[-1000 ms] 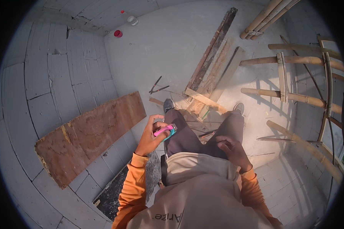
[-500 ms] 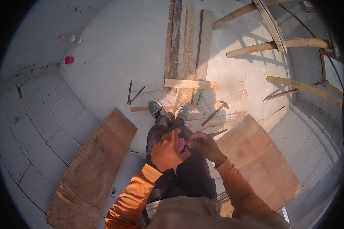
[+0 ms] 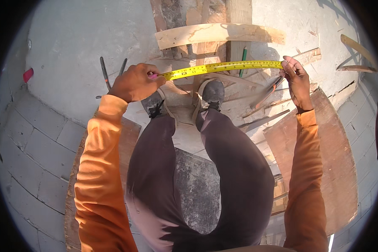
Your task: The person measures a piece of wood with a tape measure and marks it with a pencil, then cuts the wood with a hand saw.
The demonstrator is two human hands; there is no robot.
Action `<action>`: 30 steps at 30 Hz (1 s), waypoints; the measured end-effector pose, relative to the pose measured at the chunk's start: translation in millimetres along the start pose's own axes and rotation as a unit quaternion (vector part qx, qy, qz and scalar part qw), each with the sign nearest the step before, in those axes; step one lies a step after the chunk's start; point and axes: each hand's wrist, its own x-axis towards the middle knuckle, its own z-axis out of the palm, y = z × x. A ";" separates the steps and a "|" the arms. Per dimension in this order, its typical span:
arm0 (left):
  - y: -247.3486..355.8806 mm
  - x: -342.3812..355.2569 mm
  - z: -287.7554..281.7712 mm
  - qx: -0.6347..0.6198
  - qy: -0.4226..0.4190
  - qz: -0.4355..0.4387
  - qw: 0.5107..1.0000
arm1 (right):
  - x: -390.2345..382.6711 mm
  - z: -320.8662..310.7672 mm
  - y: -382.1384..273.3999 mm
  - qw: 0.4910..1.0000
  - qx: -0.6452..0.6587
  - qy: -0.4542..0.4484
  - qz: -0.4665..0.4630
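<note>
My left hand [image 3: 135,82] is closed round a tape measure, whose pink case shows only in part past the fingers. Its yellow blade [image 3: 222,66] stretches across in front of me, bowed slightly upward. At the far end, my right hand [image 3: 297,80] pinches the blade's tip. Just beyond the blade lies a pale wooden strip [image 3: 222,34] across several planks. A green pencil [image 3: 244,59] lies on the floor behind the blade, and a hammer [image 3: 268,97], partly blurred, rests near my right hand. Beside my left hand are pincers with dark handles [image 3: 105,72], their jaws hidden.
A brown plywood board [image 3: 334,168] lies under my right forearm; another [image 3: 130,140] is largely covered by my left arm. Wood scraps lie around my shoes [image 3: 212,94]. A red cup [image 3: 28,75] stands far left, and a bamboo pole [image 3: 357,49] reaches in at the right.
My hands have moved apart and forward, and the yellow blade is now drawn out between them. My view has come lower and nearer the floor, with my knees bent and spread.
</note>
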 end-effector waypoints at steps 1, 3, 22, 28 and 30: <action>-6.4 21.0 -5.3 -0.006 -0.011 0.029 1.000 | 25.2 -11.2 2.0 1.000 0.013 -0.021 -0.006; -15.4 47.8 -10.3 -0.038 0.008 0.073 0.997 | 57.5 -1.5 -4.9 0.999 0.026 0.008 -0.022; -17.8 71.4 -123.8 -0.027 0.290 0.040 0.956 | 109.2 154.7 -5.8 0.690 -0.510 -0.242 -0.453; -13.8 38.6 -104.3 -0.016 0.305 0.074 0.949 | 70.2 143.3 72.5 0.638 -0.541 -0.111 -0.536; -17.9 31.9 -97.7 -0.024 0.309 0.091 0.946 | 67.4 143.4 86.7 0.631 -0.511 -0.071 -0.579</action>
